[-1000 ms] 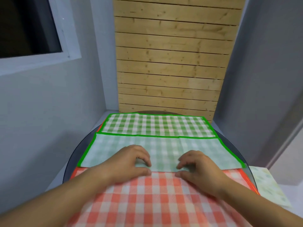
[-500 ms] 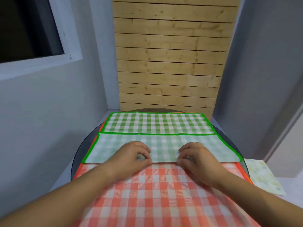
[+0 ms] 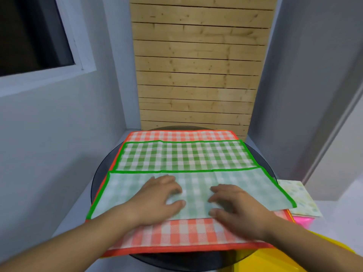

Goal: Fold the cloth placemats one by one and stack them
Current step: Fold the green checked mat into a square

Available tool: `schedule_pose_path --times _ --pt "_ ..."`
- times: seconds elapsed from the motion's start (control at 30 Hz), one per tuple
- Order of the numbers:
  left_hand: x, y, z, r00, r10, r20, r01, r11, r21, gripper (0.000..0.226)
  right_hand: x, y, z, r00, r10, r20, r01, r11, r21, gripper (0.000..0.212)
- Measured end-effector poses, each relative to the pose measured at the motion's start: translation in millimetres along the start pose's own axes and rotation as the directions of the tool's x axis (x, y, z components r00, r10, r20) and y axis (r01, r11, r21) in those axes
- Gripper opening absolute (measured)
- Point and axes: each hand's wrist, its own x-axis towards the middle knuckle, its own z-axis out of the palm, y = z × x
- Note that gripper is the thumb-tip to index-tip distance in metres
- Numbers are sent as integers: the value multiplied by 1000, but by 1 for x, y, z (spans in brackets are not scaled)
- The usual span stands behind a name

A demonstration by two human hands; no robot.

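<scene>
A green checked placemat [image 3: 186, 157] lies on a larger red checked placemat [image 3: 176, 234] on a round dark glass table [image 3: 98, 181]. The green mat's near part is folded over, so its pale underside [image 3: 125, 191] faces up as a flap. My left hand [image 3: 157, 197] rests on the middle of that flap, fingers bent and pressing down. My right hand [image 3: 235, 205] presses beside it, thumb close to the flap's near edge. Neither hand lifts the cloth.
A pale floral cloth [image 3: 298, 197] lies to the right of the table, over something pink [image 3: 302, 220]. A yellow object [image 3: 275, 260] shows at the bottom right. A wooden slat panel [image 3: 196, 75] and grey walls close in behind the table.
Both hands slid from the flap's near edge forward onto the flap. The view tilted down, and a strip of the red mat now shows beyond the green one.
</scene>
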Motion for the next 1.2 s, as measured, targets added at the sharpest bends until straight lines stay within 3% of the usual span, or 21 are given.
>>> schedule_pose_path --times 0.07,0.13,0.67,0.77,0.93,1.2 --pt "10 -8 3 998 -57 18 55 991 125 55 0 2 4 998 22 52 -19 998 -62 54" --pt "17 -17 7 994 -102 37 94 980 176 62 1 2 8 996 33 84 -25 994 -102 61" --pt "26 -27 15 989 -142 33 129 958 256 65 19 13 10 972 96 214 -40 966 -255 73" --pt "22 -8 17 997 -79 14 72 960 269 62 20 14 12 972 97 212 -37 962 -270 72" --pt "6 41 39 994 -27 108 3 977 215 70 19 12 13 973 107 207 -47 959 -278 70" --pt "-2 57 57 966 -254 38 244 954 177 70 19 6 13 960 143 241 -61 946 -320 67"
